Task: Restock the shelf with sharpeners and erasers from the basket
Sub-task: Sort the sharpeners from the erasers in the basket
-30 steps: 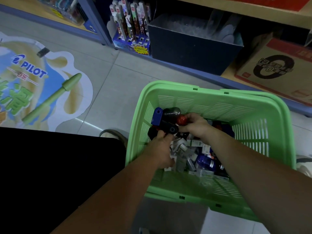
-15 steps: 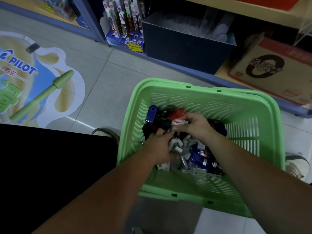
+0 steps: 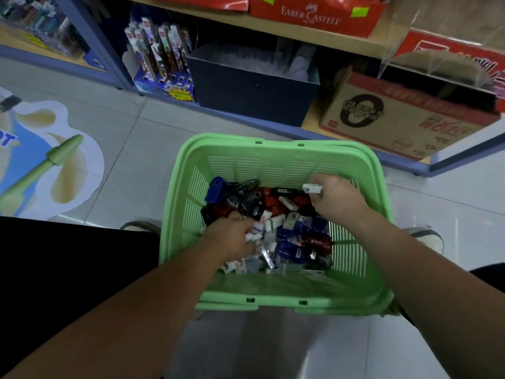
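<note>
On the floor [image 3: 142,165] before the shelf [image 3: 328,42]: basket [image 3: 273,165], heaped with sharpeners [image 3: 246,199] at the far side and erasers [image 3: 274,221] nearer. No longer beside the left hand [image 3: 232,237] over the heap's middle: right hand [image 3: 336,201], lifted toward the right wall, pinching one white eraser [image 3: 312,188] at the fingertips. Left hand down among the erasers as before, fingers curled into them; whether gripping any, impossible to tell.

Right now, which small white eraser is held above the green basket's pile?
The small white eraser pinched by the right hand; the other erasers lie loose.
</note>
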Motion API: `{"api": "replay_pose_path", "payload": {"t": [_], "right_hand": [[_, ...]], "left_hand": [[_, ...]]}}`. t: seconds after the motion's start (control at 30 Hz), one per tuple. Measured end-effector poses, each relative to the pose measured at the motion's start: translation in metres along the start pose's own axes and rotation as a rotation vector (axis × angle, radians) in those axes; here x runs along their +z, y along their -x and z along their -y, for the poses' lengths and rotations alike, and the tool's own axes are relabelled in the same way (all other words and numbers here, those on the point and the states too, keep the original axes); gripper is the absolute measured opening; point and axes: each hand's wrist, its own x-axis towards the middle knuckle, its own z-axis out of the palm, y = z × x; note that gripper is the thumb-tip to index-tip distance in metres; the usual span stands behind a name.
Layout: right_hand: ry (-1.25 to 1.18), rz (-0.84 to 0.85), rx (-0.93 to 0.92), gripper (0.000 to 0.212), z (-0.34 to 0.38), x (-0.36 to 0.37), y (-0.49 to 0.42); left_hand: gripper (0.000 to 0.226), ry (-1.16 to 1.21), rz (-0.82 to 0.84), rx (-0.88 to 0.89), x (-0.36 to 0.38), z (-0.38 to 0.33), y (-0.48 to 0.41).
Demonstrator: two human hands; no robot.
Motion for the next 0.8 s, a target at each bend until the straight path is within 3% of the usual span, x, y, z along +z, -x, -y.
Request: {"api": "replay_pose_path", "payload": {"t": [0.1, 0.17, 0.27, 0.37, 0.43, 0.5, 0.63, 0.73, 0.8], "right_hand": [[0.012, -0.038, -0.009, 0.043, -0.006, 0.011, 0.006], [-0.042, -0.103, -0.031, 0.054, -0.004, 0.014, 0.015], [-0.117, -0.179, -0.102, 0.036, -0.002, 0.021, 0.021], [-0.390, -0.016, -0.002, 0.024, 0.001, 0.019, 0.023], [-0.565, 0.002, 0.049, 0.021, 0.000, 0.011, 0.022], [-0.657, -0.017, 0.063, 0.018, 0.000, 0.001, 0.023], [-0.634, -0.054, 0.051, 0.019, 0.002, -0.012, 0.026], [-0.442, -0.094, -0.021, 0.028, 0.008, -0.015, 0.032], [-0.356, 0.039, -0.132, 0.030, 0.023, -0.008, 0.040]], "left_hand": [[0.070, -0.114, 0.088, 0.040, -0.008, -0.003, 0.003], [0.059, -0.139, 0.084, 0.066, -0.013, -0.005, 0.007], [0.045, -0.146, 0.032, 0.090, -0.016, -0.008, 0.013], [0.035, -0.072, -0.050, 0.105, -0.030, -0.010, 0.020], [0.025, 0.070, -0.136, 0.063, -0.046, -0.016, 0.023], [0.029, 0.328, -0.167, 0.029, -0.059, -0.032, 0.023], [0.060, 0.759, 0.047, 0.054, -0.069, -0.070, 0.022], [0.047, 0.510, -0.032, -0.018, -0.071, -0.055, 0.023], [0.038, 0.202, -0.005, -0.123, -0.064, -0.032, 0.027]]}}
